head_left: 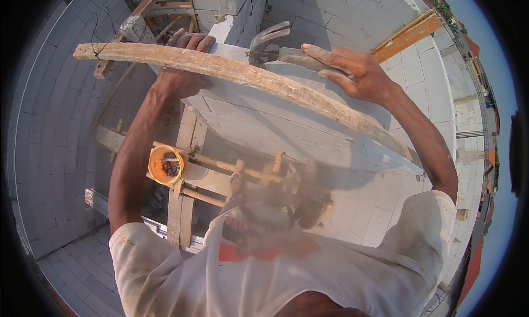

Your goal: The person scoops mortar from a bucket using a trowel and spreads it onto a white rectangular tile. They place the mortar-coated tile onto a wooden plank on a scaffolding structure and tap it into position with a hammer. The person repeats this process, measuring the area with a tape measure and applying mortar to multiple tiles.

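Observation:
A long rough wooden plank [237,69] lies along the top edge of a grey block wall [259,116] in front of me, slanting down from left to right. My left hand [179,81] is closed over its left part, fingers across the far side. To the right, my right hand [361,73] is wrapped round the handle of a claw hammer [265,48]. The hammer's head is beside the plank's far edge, close to the middle, with its claw pointing up and right. Whether the head touches the plank, I cannot tell.
Below stands a scaffold of boards [206,179] and poles, partly blurred. A yellow-orange bucket [156,172] with small dark pieces inside sits on it. Block walls [52,152] surround the space. Timber framing [138,28] is at the upper left, another board [410,35] at the upper right.

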A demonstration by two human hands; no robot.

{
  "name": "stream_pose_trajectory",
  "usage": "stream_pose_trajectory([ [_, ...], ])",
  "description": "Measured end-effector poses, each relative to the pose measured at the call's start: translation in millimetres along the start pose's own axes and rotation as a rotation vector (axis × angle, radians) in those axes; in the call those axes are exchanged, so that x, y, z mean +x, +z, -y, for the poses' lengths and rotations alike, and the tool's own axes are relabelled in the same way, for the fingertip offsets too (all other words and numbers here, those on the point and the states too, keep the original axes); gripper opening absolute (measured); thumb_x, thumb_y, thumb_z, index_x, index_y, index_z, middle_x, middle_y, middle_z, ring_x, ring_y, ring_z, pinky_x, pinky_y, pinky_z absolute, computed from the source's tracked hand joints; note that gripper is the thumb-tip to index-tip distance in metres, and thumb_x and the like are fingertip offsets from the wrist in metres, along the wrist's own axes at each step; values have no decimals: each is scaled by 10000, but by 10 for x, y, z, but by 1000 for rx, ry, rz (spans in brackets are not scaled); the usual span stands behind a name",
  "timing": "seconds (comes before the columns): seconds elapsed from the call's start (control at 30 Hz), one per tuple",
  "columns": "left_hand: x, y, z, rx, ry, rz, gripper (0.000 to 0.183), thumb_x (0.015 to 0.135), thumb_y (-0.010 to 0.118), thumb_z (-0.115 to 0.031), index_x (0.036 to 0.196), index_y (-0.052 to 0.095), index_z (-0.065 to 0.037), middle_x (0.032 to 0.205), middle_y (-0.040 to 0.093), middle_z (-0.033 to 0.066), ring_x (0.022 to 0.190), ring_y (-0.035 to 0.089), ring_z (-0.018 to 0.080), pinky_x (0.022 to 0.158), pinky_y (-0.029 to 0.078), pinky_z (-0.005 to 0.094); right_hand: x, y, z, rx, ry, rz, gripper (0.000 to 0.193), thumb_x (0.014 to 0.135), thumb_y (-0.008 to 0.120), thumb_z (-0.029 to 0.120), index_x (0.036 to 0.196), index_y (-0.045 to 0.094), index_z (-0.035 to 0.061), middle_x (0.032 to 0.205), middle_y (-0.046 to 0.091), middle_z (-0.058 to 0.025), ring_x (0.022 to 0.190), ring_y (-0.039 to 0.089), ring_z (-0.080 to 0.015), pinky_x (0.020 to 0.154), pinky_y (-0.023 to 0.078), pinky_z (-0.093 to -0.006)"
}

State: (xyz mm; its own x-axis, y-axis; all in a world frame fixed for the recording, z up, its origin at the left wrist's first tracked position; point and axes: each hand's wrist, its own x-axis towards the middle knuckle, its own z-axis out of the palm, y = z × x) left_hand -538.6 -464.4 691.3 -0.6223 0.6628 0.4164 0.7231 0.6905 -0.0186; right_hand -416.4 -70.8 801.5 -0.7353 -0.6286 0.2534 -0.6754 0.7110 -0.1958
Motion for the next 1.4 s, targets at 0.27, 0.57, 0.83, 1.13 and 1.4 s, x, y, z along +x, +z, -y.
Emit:
stream_pose_trajectory([
  [0.27,70,-68,79,35,135,95,1173,564,1014,-283,1569,442,-84,1540,546,116,1447,491,325,1275,280,564,-1252,-845,223,-247,200,-329,439,1023,750,260,1402,680,51,982,764,-104,721,658,-175,653,554,-316],
  [0.57,104,-117,-265,139,21,150,1147,663,992,-338,1619,404,-103,1641,460,116,1550,396,269,1304,175,625,-3452,-456,2189,-52,1086,-1142,483,1015,690,184,1391,605,-108,774,641,-41,582,568,-77,529,448,-236],
  [0.83,-555,764,-2397,-132,284,-90,1152,836,905,-417,1675,211,-39,1764,173,234,1654,112,395,1312,66,632,-4306,1685,3169,588,1851,-1678,245,1055,674,274,1070,635,33,628,540,-10,425,488,-98,368,388,-287],
  [1.13,-601,1962,-3829,-75,255,466,1206,886,847,-399,1674,75,86,1752,-4,349,1639,-47,506,1327,15,582,-5089,1356,2973,571,1838,-2140,243,1004,754,258,1010,598,72,683,544,-17,423,504,-119,366,408,-299],
  [1.4,-993,2052,-3989,-92,290,563,1222,841,858,-277,1690,43,51,1761,-10,324,1647,7,477,1322,101,603,-6720,-456,3124,-497,2161,-1248,502,944,811,292,1262,588,-26,720,607,-40,436,506,-122,424,428,-334],
])
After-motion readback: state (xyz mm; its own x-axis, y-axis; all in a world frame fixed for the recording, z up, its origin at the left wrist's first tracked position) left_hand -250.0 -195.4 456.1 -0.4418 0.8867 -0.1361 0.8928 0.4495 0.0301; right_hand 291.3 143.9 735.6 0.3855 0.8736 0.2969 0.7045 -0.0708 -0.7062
